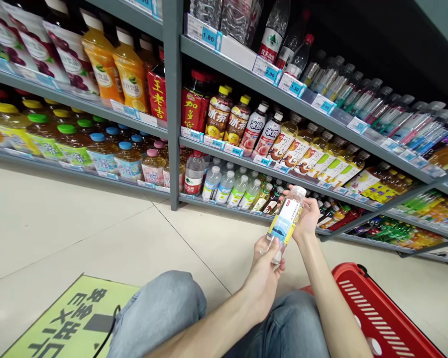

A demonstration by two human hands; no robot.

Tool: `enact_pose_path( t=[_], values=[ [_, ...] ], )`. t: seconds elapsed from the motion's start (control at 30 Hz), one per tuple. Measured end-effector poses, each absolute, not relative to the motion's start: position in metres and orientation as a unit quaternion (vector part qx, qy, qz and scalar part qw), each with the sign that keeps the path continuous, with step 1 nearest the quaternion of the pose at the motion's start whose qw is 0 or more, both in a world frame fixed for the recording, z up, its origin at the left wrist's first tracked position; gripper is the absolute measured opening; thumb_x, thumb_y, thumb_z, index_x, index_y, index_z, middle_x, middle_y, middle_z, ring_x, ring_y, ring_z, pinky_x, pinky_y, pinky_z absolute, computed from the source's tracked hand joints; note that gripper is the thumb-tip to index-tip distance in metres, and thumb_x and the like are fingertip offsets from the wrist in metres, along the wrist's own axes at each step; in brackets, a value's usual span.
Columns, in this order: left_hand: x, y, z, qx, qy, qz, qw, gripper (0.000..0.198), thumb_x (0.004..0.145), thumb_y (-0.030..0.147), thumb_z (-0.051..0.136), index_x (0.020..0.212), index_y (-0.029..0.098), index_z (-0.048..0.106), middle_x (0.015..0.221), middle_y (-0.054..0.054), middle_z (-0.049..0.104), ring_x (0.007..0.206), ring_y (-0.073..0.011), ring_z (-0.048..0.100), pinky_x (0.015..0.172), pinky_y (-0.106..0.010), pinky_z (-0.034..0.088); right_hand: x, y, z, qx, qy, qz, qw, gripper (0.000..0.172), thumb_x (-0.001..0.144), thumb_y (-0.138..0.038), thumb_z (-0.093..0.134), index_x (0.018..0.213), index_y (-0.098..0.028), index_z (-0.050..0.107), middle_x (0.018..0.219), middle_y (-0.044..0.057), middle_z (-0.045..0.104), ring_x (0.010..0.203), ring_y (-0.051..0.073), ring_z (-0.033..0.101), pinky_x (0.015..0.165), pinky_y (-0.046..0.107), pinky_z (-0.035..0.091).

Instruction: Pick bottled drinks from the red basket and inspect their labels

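A clear drink bottle (282, 223) with a white cap and a label in blue, white and yellow is tilted in front of me, cap end up and to the right. My left hand (265, 278) is closed round its lower end, thumb lying across the front. Higher up, my right hand (306, 219) grips the bottle from the right side, just below the cap; some of its fingers are hidden behind the bottle. Beyond the hands, small bottles with green labels (239, 191) stand on the bottom shelf.
Grey shelving (173, 99) full of drink bottles runs across the view. A red shopping basket (381, 308) with slots sits at my right. My bent knees (171, 303) are below. On the pale tiled floor (97, 214) lies a yellow-green exit sign (74, 318) at left.
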State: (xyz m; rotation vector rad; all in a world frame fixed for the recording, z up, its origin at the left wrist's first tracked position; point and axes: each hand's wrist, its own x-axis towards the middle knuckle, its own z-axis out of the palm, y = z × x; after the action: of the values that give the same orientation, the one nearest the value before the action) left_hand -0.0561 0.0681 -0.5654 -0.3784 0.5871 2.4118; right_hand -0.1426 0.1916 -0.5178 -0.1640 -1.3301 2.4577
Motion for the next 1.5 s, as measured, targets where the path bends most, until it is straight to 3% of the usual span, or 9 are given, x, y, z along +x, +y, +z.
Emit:
enact_pose_path(
  t=[0.23,0.47,0.63,0.7,0.87,0.97,1.07,1.23,1.5],
  values=[
    [-0.061,0.065,-0.564,-0.167,0.252,0.919,0.251,0.054,0.079,0.019,0.078,0.126,0.027,0.052,0.116,-0.002,0.065,0.091,-0.0103,0.059,0.076,-0.022,0.044,-0.143,0.191,-0.517,-0.076,-0.51,0.837,0.185,0.032,0.07,-0.033,0.057,0.095,-0.018,0.068,0.084,0.004,0.073,0.072,0.02,0.069,0.067,0.035,0.061],
    [-0.065,0.061,-0.563,-0.164,0.263,0.923,0.225,0.079,0.059,0.002,0.074,0.133,0.025,0.058,0.098,-0.001,0.071,0.087,-0.013,0.064,0.085,-0.024,0.045,-0.15,0.196,-0.521,-0.132,-0.511,0.824,0.205,0.027,0.067,-0.029,0.073,0.091,-0.017,0.067,0.083,0.0,0.071,0.068,0.015,0.068,0.058,0.026,0.059],
    [-0.064,0.061,-0.567,-0.155,0.34,0.916,0.149,0.046,0.052,-0.002,0.064,0.089,0.021,0.078,0.142,-0.002,0.056,0.123,-0.0215,0.056,0.092,-0.024,0.045,-0.153,0.199,-0.522,-0.184,-0.498,0.825,0.193,0.035,0.067,-0.02,0.074,0.1,-0.018,0.065,0.068,-0.003,0.066,0.064,0.016,0.068,0.063,0.031,0.062],
    [-0.062,0.06,-0.566,-0.145,0.35,0.915,0.14,0.04,0.055,-0.001,0.065,0.086,0.021,0.079,0.149,-0.001,0.05,0.129,-0.0229,0.053,0.095,-0.024,0.045,-0.154,0.201,-0.523,-0.184,-0.484,0.833,0.195,0.036,0.067,-0.018,0.072,0.102,-0.018,0.064,0.067,-0.003,0.065,0.065,0.016,0.069,0.065,0.032,0.063],
    [-0.067,0.056,-0.557,-0.178,0.282,0.924,0.189,0.064,0.073,0.015,0.077,0.132,0.03,0.058,0.135,-0.004,0.063,0.116,-0.02,0.063,0.083,-0.025,0.05,-0.153,0.209,-0.523,-0.145,-0.417,0.871,0.218,0.033,0.07,-0.02,0.073,0.102,-0.019,0.063,0.07,-0.006,0.067,0.069,0.013,0.071,0.071,0.028,0.063],
    [-0.072,0.054,-0.553,-0.202,0.22,0.927,0.227,0.041,0.084,0.024,0.071,0.123,0.023,0.059,0.126,-0.007,0.067,0.098,-0.018,0.067,0.07,-0.026,0.053,-0.15,0.213,-0.521,-0.102,-0.367,0.9,0.21,0.034,0.069,-0.022,0.073,0.102,-0.019,0.063,0.072,-0.007,0.068,0.073,0.011,0.072,0.074,0.026,0.063],
    [-0.073,0.053,-0.55,-0.202,0.175,0.922,0.281,0.022,0.089,0.03,0.067,0.107,0.016,0.065,0.114,-0.009,0.069,0.087,-0.0167,0.067,0.074,-0.028,0.057,-0.146,0.216,-0.52,-0.042,-0.333,0.922,0.193,0.038,0.068,-0.025,0.074,0.104,-0.021,0.062,0.072,-0.009,0.067,0.073,0.009,0.071,0.074,0.024,0.062],
    [-0.066,0.055,-0.55,-0.171,0.171,0.9,0.363,0.031,0.09,0.039,0.068,0.107,0.013,0.066,0.105,-0.011,0.07,0.09,-0.021,0.068,0.076,-0.033,0.06,-0.141,0.215,-0.521,0.039,-0.356,0.917,0.174,0.039,0.067,-0.028,0.076,0.104,-0.024,0.063,0.072,-0.01,0.064,0.071,0.008,0.069,0.07,0.023,0.06],
    [-0.068,0.059,-0.558,-0.182,0.168,0.927,0.281,0.023,0.082,0.014,0.073,0.101,0.019,0.063,0.099,-0.005,0.071,0.077,-0.0135,0.065,0.076,-0.03,0.056,-0.143,0.202,-0.518,-0.043,-0.516,0.838,0.171,0.043,0.069,-0.028,0.075,0.109,-0.018,0.066,0.08,0.0,0.072,0.086,0.02,0.073,0.073,0.032,0.06]
  ],
)
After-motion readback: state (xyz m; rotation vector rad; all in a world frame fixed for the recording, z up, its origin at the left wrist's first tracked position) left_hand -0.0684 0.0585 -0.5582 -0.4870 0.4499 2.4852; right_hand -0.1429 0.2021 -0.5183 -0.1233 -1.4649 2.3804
